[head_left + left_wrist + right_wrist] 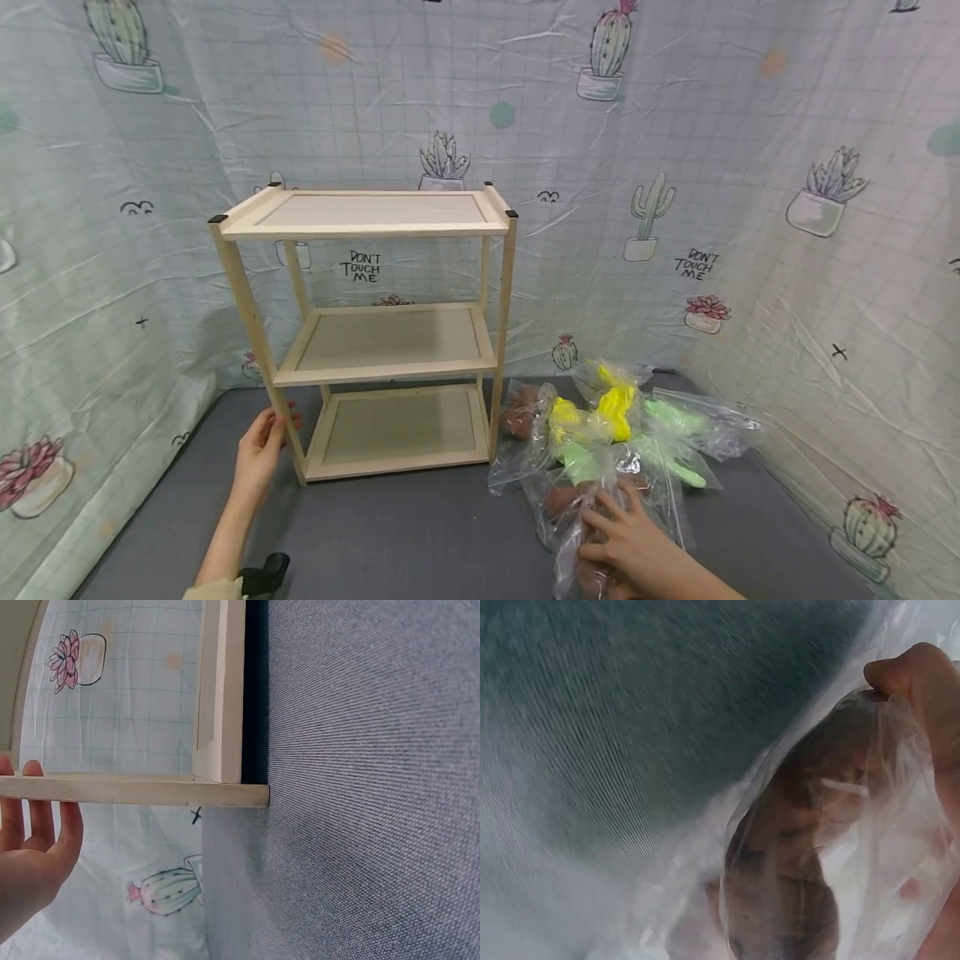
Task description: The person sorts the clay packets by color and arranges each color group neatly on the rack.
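A three-tier light wooden shelf (pixel 352 369) stands upright on the grey surface, dark caps on its post tops. My left hand (pixel 260 446) grips its left front post low down, between the middle and bottom tiers. In the left wrist view, fingertips (pixel 32 768) show past the far side of that post (pixel 142 789). Over at the right, my right hand (pixel 630 533) holds a clear plastic bag (pixel 900 900) with a brown, lumpy thing (pixel 780 900) inside. The thumb pinches the bag's plastic in the right wrist view.
More clear bags lie heaped right of the shelf, holding yellow things (pixel 615 408), pale green things (pixel 678 417) and a brown thing (pixel 520 412). A cactus-print curtain (pixel 570 150) surrounds the grey surface (pixel 405 533). A black strap piece (pixel 266 575) is at my left wrist.
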A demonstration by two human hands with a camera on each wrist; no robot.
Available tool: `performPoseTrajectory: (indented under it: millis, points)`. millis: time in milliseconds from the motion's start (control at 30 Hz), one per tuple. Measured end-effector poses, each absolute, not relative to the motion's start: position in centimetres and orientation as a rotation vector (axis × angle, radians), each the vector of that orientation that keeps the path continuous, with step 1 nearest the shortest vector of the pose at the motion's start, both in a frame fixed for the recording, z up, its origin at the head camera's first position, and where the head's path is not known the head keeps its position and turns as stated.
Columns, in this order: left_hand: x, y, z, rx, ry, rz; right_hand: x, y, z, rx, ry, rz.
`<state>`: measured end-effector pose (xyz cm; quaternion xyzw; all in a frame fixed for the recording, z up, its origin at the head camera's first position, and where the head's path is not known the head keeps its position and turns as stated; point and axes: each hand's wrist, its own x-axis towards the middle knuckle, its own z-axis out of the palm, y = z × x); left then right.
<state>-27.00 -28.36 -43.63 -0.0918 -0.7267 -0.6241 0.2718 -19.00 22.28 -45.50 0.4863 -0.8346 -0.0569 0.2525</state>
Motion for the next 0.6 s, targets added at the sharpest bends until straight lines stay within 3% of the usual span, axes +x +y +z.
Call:
performPoseTrajectory:
  millis: [600]
  points:
    - [-26.9, -28.4, -43.6, -0.227, -2.007, -1.605, -18.6, 21.8, -38.1, 1.246, -2.162, -0.121]
